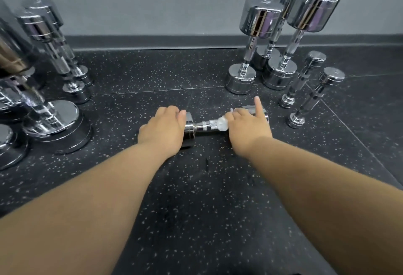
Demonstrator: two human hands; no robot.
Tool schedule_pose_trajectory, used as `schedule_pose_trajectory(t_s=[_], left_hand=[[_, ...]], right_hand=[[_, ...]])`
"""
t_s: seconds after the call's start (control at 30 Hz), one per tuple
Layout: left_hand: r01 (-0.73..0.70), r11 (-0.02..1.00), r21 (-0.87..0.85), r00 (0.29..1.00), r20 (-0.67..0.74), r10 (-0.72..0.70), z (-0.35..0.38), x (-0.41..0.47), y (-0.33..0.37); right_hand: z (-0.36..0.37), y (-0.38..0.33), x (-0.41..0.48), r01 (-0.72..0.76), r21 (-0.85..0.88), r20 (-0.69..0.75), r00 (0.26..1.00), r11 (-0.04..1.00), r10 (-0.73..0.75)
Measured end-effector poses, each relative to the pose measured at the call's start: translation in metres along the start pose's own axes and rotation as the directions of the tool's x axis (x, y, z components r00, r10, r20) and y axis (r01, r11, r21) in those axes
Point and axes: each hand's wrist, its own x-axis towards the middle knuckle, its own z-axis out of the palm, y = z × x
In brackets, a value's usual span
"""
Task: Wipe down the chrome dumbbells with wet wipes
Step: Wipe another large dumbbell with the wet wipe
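A small chrome dumbbell (204, 125) lies on its side on the black speckled floor, in the middle of the view. My left hand (163, 127) curls over its left head and holds it. My right hand (247, 125) covers the right end of the handle and the right head, pressing a white wet wipe (222, 123) around the bar. Its index finger sticks out straight, away from me. Most of both heads is hidden under my hands.
Three large chrome dumbbells (259, 43) stand on end at the back right, with two small ones (314, 91) to their right. Several big dumbbells (50, 56) stand at the left. A grey wall (152, 2) with a dark skirting closes the back.
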Motion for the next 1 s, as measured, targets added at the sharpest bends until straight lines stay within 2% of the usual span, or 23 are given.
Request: schedule_pose_trajectory(t_s=[0.07, 0.17, 0.27, 0.37, 0.47, 0.57, 0.7, 0.77, 1.0], left_hand=[[-0.01, 1.0, 0.015, 1.0, 0.005, 0.01, 0.0, -0.002, -0.001], [-0.014, 0.999, 0.047, 0.999, 0.044, 0.012, -0.005, 0.0, 0.001], [-0.019, 0.998, 0.067, 0.998, 0.067, 0.014, -0.008, -0.001, 0.002], [-0.016, 0.998, 0.064, 0.998, 0.064, 0.012, -0.006, -0.005, 0.003], [-0.03, 0.996, 0.087, 0.997, 0.067, 0.024, -0.006, -0.007, 0.002], [-0.035, 0.989, 0.141, 0.998, 0.058, 0.027, -0.008, -0.005, 0.005], [-0.048, 0.98, 0.191, 0.998, 0.047, 0.039, -0.01, 0.001, 0.006], [-0.046, 0.979, 0.2, 0.998, 0.043, 0.038, -0.009, 0.003, 0.005], [-0.033, 0.981, 0.189, 0.999, 0.045, 0.025, -0.007, -0.001, 0.004]], right_hand=[[0.0, 0.004, -0.004, 0.007, -0.067, 0.037, 0.999, 0.998, -0.005], [0.002, -0.014, -0.011, -0.001, 0.094, 0.005, 1.0, 0.996, 0.0], [0.003, -0.022, -0.011, 0.114, 0.226, -0.132, 0.988, 0.967, -0.085], [-0.005, 0.002, -0.006, 0.152, 0.08, -0.231, 0.964, 0.985, -0.13], [-0.016, 0.028, 0.0, 0.13, -0.076, -0.171, 0.975, 0.989, -0.141], [-0.018, 0.028, 0.01, 0.167, -0.058, -0.107, 0.979, 0.984, -0.172], [-0.015, 0.022, 0.027, 0.157, -0.113, 0.129, 0.981, 0.981, -0.142], [-0.018, 0.023, 0.025, 0.16, -0.164, 0.166, 0.977, 0.973, -0.132], [-0.002, 0.033, -0.012, 0.159, -0.135, -0.072, 0.983, 0.978, -0.17]])
